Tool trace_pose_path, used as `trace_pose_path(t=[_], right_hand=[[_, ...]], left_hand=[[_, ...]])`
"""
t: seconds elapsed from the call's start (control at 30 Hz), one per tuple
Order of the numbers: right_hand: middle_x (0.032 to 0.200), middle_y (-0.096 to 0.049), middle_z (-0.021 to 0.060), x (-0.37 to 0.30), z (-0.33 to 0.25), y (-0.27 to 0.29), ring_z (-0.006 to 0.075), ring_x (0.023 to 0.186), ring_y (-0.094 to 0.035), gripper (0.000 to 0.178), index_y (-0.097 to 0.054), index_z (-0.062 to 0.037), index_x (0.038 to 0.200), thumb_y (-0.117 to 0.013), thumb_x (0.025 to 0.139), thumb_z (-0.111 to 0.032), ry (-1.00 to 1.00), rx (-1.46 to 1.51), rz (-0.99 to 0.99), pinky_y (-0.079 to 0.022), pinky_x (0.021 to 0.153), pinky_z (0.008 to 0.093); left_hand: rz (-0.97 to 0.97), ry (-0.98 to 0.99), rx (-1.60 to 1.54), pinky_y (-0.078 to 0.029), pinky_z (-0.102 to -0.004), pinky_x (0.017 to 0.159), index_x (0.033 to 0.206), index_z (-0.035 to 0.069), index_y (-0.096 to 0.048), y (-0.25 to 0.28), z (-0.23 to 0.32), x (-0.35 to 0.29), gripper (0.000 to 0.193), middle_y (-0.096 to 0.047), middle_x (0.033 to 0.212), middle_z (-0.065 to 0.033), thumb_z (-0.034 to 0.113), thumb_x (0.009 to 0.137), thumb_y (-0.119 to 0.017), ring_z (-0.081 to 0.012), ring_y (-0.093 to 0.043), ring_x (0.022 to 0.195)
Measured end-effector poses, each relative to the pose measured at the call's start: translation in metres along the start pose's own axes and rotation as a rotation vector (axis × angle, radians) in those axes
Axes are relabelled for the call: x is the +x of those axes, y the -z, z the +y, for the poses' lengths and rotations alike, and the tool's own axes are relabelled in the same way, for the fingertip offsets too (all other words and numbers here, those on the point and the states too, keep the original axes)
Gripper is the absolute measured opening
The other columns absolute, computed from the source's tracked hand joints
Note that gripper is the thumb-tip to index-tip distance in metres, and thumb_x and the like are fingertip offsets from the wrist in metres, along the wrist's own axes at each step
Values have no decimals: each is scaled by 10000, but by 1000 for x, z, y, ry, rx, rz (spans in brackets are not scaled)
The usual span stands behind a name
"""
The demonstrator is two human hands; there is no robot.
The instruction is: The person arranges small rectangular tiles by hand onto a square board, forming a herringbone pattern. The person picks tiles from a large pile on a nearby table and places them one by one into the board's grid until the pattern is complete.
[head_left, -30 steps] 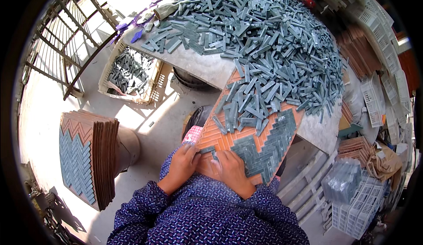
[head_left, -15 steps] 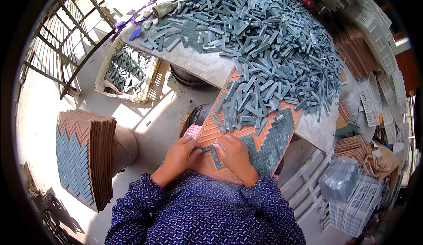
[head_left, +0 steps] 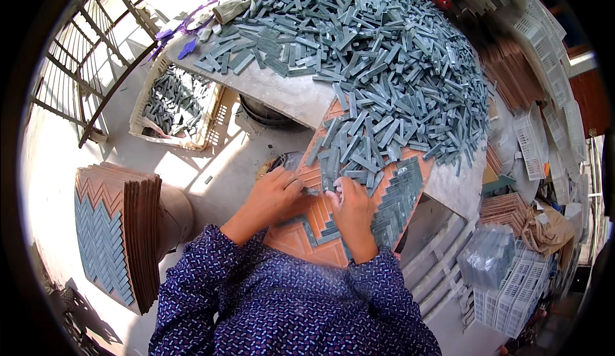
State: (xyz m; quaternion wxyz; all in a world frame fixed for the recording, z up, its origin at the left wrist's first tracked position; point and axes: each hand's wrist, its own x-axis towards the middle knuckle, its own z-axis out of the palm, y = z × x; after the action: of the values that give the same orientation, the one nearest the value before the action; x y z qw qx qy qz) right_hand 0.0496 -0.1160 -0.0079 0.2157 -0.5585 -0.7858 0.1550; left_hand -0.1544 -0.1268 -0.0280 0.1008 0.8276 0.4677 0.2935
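An orange herringbone-grooved tray (head_left: 320,255) lies in front of me, its far end under loose strips. Dark green-grey stone strips (head_left: 398,205) fill its right side in a zigzag; a few more sit in grooves nearer to me. Over the tray's left edge is my left hand (head_left: 274,194), closed, with a small grey strip showing at its fingertips. My right hand (head_left: 353,210) is bent over the middle grooves, thumb and fingers drawn together beside the loose strips; what they pinch is hidden. A great heap of loose stone strips (head_left: 384,68) spreads beyond both hands.
The heap rests on a pale table (head_left: 282,90). A cream crate (head_left: 208,125) of strips stands on the floor at left. Nearer stands a stack of orange trays (head_left: 138,228), the front one filled. White crates (head_left: 506,305) and a plastic-wrapped bundle (head_left: 490,257) are at right.
Both hands have moved away from my body, up the tray toward the loose strips. A grey strip now shows at my left fingertips. The view has shifted slightly.
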Motion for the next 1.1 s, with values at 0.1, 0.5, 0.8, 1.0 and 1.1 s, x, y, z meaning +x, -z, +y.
trace_pose_path(t=[0.1, 0.5, 0.8, 1.0, 1.1], right_hand=[[787, -606, 123, 1, -4, -1, 325, 715, -608, 306, -547, -47, 925, -756, 706, -95, -14, -31, 9, -461, 592, 417], [784, -608, 140, -34, -19, 22, 266, 652, -622, 286, -548, -27, 942, -727, 719, -30, -148, 226, -263, -484, 563, 358], [888, -584, 156, -50, -26, 24, 355, 804, -603, 319, -509, -46, 986, -705, 740, -94, -55, 160, -445, -489, 676, 437], [921, -592, 138, -47, -28, 17, 339, 831, -606, 350, -572, -40, 1080, -694, 754, -81, 66, 191, -290, -499, 692, 396], [934, -591, 134, -47, -25, 3, 336, 828, -607, 327, -576, -42, 1065, -686, 760, -76, 84, 183, -242, -500, 693, 398]], left_hand=[[-33, 204, -86, -472, -368, 715, 932, 52, -621, 10, 12, -25, 256, -576, 886, -84, 99, 692, -693, -274, -558, 823], [96, 295, -231, -485, -387, 677, 962, 22, -623, 10, 28, -55, 215, -576, 870, -119, 27, 753, -674, -306, -575, 795], [80, 347, -339, -498, -382, 693, 948, 9, -623, 16, 33, -61, 186, -584, 876, -131, -6, 766, -659, -316, -594, 804], [55, 378, -370, -500, -383, 698, 926, 12, -626, 9, 34, -58, 157, -588, 881, -130, -6, 773, -654, -315, -599, 811], [36, 395, -377, -502, -374, 727, 936, 21, -631, 7, 35, -55, 175, -595, 897, -128, -7, 766, -659, -321, -603, 836]])
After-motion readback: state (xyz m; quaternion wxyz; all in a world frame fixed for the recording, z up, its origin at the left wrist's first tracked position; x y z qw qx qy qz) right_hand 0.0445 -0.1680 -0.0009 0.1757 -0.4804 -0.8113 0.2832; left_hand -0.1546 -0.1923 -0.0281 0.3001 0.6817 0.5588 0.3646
